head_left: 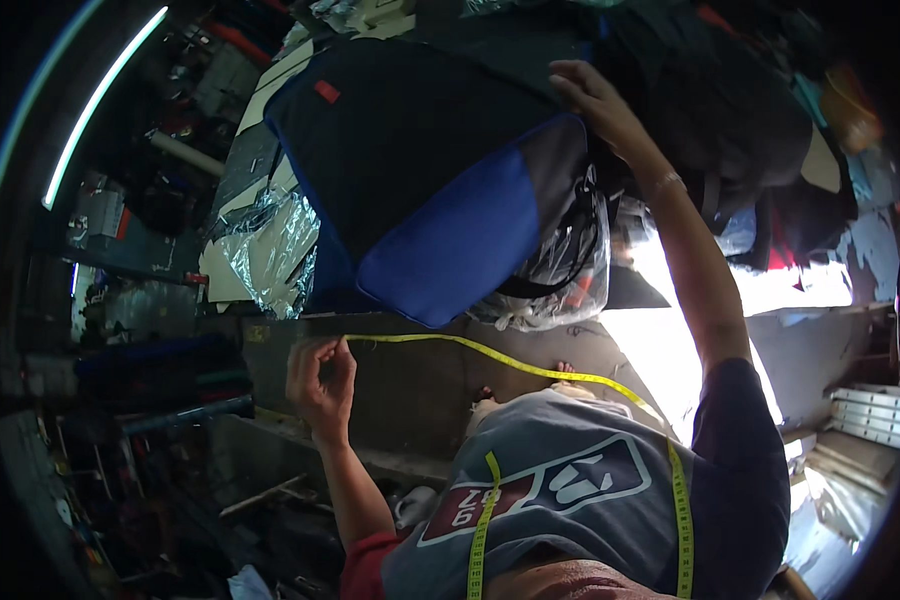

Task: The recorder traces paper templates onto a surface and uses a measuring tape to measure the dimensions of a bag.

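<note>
A yellow tape measure (515, 361) hangs round my neck, and one end of it stretches out to the left in a loose curve. My left hand (322, 385) pinches that end between thumb and fingers, just in front of the table. On the table lies a large black and blue bag (450, 235) with a small red tag (326, 92). My right hand (595, 100) is at the bag's far right corner, fingers stretched out and partly spread. Whether its fingertips touch the bag I cannot tell.
Crumpled clear plastic (275, 250) lies beside the bag on the left, over flat beige sheets. A plastic-wrapped bundle (565, 285) sits at its right. Black bags (720, 110) are piled farther right. Bright sunlight falls on the floor (660, 350) there.
</note>
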### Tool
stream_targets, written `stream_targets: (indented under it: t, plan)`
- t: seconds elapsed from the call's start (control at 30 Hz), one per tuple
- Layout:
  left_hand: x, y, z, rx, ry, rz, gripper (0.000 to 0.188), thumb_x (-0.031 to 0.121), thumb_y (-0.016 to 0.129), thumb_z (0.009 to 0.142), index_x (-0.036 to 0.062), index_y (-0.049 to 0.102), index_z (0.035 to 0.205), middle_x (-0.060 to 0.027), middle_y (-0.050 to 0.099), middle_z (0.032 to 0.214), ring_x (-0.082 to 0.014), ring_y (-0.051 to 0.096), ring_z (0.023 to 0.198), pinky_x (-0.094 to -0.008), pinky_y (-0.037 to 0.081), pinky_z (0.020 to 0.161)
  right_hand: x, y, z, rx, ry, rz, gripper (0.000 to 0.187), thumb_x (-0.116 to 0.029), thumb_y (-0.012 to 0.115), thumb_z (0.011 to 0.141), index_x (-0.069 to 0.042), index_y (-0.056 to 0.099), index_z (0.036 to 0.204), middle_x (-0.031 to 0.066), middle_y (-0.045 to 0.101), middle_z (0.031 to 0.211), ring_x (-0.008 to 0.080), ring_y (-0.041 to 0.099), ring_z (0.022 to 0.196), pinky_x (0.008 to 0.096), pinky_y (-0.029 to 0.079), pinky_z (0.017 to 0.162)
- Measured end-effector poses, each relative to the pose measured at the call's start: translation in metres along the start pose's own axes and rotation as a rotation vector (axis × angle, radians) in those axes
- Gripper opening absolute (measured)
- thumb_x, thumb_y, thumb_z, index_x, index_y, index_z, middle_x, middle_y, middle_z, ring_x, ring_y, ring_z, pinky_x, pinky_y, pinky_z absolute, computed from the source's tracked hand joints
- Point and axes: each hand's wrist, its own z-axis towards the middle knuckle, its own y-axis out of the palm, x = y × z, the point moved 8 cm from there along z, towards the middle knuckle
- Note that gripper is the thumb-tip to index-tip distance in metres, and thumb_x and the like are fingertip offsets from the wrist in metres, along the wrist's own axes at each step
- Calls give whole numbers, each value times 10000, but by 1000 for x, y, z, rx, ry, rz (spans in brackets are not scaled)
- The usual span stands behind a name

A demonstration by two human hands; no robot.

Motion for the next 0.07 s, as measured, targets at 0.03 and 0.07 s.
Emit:
stream_targets:
  t: [0.03,0.07]
  plan:
    - [-18,3,-18,-29,-88,-31,101,2,733,848,44,663,907,-64,630,825,-177,593,715,-312,492,658,13,15,19,-67,35,-35,552,-409,610,999,-25,530,1387,94,591,1301,156,532,1235,262,390,1039]
    - [-34,7,-34,-51,-152,-51,87,46,733,863,59,671,922,-65,629,821,-183,591,719,-315,500,670,42,22,37,-139,138,-7,559,-473,616,975,-141,540,1418,117,590,1361,232,521,1305,317,379,1099]
